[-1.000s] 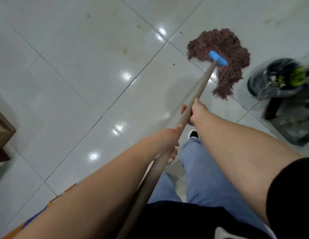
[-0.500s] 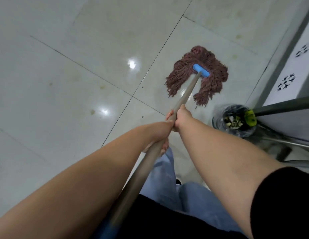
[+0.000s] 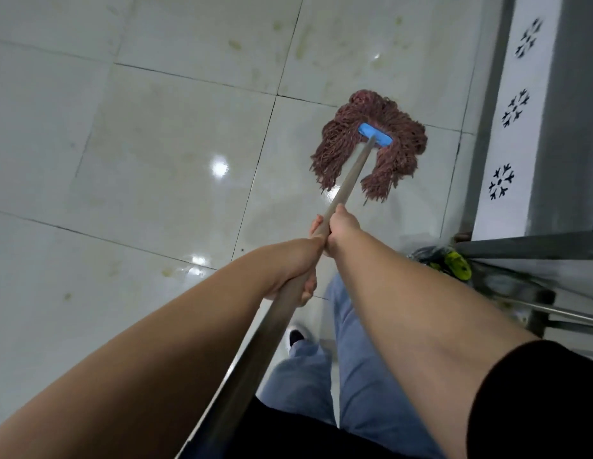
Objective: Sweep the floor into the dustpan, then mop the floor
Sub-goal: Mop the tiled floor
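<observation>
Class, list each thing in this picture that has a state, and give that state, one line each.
mop head: strands spread flat on the floor
mop handle: tilted, gripped by both hands
right hand: grips handle, lower down
left hand: grips handle, higher up
floor: glossy, yellowish stains

Both arms were stretched out forward and down, bare up to the right one's black sleeve. The right hand was the farther one, wrapped around the mop handle, thumb side up. The left hand sat right behind it, nearly touching, its fingers curled under the same handle. Both wrists looked pretty straight.
</observation>
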Action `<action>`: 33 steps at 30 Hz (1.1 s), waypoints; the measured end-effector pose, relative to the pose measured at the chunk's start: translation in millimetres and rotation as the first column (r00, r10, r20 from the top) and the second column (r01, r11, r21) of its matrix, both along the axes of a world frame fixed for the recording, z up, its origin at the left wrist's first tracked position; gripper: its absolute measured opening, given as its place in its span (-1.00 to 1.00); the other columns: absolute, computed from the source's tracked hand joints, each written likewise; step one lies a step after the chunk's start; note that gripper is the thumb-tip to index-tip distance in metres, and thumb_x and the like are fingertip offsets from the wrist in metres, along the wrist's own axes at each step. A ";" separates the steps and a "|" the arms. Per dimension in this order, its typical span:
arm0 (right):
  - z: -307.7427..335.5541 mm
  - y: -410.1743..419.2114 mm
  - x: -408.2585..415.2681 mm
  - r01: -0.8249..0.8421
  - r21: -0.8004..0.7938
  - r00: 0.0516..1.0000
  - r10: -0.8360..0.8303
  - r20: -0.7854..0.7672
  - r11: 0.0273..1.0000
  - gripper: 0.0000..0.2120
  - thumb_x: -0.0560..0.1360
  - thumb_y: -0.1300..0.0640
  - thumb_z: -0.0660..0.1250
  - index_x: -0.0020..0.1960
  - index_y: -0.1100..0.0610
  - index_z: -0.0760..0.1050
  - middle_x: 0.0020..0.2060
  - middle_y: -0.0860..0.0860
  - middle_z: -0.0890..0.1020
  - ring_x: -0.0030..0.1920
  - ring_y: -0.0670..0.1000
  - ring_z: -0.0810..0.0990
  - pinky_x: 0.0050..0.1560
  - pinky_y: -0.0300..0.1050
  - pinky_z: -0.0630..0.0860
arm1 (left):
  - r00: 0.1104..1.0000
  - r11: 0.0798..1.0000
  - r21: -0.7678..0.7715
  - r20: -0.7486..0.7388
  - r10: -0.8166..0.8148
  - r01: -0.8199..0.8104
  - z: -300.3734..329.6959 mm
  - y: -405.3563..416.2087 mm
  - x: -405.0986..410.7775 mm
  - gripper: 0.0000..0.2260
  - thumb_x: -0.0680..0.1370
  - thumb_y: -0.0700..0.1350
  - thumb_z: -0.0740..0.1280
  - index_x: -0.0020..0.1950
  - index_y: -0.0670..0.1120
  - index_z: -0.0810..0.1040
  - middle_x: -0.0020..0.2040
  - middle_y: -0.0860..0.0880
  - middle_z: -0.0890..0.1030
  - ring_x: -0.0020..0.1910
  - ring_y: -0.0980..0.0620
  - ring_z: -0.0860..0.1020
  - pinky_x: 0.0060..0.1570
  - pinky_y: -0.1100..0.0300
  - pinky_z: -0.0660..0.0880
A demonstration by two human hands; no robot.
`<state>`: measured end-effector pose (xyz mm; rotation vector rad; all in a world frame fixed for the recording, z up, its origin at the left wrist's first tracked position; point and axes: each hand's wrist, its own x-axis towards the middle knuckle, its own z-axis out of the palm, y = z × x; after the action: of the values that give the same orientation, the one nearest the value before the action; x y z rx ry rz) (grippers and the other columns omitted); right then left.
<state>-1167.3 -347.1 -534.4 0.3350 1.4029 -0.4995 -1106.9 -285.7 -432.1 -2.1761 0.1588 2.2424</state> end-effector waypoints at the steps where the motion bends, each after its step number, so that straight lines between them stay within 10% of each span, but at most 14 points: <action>1: -1.5 -18.3 -2.2 0.012 -0.005 1.000 -0.012 0.006 1.000 -0.68 0.62 -0.06 0.12 -0.17 0.16 0.29 -0.37 0.04 0.37 -0.48 -0.08 0.33 -0.65 -0.45 0.33 | 1.000 1.000 0.002 0.002 -0.019 0.019 -0.5 -20.1 -1.6 -0.44 0.45 0.40 0.10 -0.34 -0.11 0.27 -0.61 -0.02 0.31 -0.72 0.11 0.27 -0.63 0.43 0.28; 17: 16.1 -288.6 -38.4 0.035 0.036 0.995 -0.038 0.088 0.999 -0.51 0.57 -0.22 0.10 0.17 0.20 0.31 -0.24 0.18 0.57 -0.48 0.00 0.52 -0.65 -0.36 0.41 | 0.991 0.990 -0.048 0.022 -0.129 0.130 19.4 -310.0 -32.7 -0.47 0.55 0.29 0.06 -0.31 -0.16 0.32 -0.49 -0.05 0.28 -0.74 0.11 0.24 -0.61 0.45 0.23; 27: 9.0 -425.6 -45.4 -0.146 0.094 0.975 0.159 -0.154 0.985 -0.58 0.56 -0.19 0.05 -0.22 0.15 0.32 -0.74 0.01 0.42 -0.82 -0.08 0.33 -0.64 -0.46 0.33 | 0.994 0.996 -0.037 -0.071 -0.081 0.078 10.3 -435.7 -38.9 -0.42 0.48 0.40 0.04 -0.29 -0.13 0.31 -0.59 -0.01 0.31 -0.73 0.12 0.26 -0.60 0.46 0.25; 33: 1.0 -509.8 -65.9 -0.128 0.104 0.974 0.145 -0.173 0.986 -0.60 0.56 -0.17 0.12 -0.20 0.16 0.36 -0.40 0.02 0.46 -0.67 -0.08 0.45 -0.61 -0.43 0.40 | 0.996 1.000 -0.019 -0.083 -0.025 0.024 3.6 -515.5 -59.0 -0.42 0.48 0.40 0.06 -0.25 -0.15 0.33 -0.54 -0.02 0.31 -0.72 0.11 0.27 -0.58 0.46 0.29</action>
<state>-1233.1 -856.9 -533.3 0.2702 1.6165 -0.3591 -1165.9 -801.1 -428.4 -2.0785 0.2062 2.3286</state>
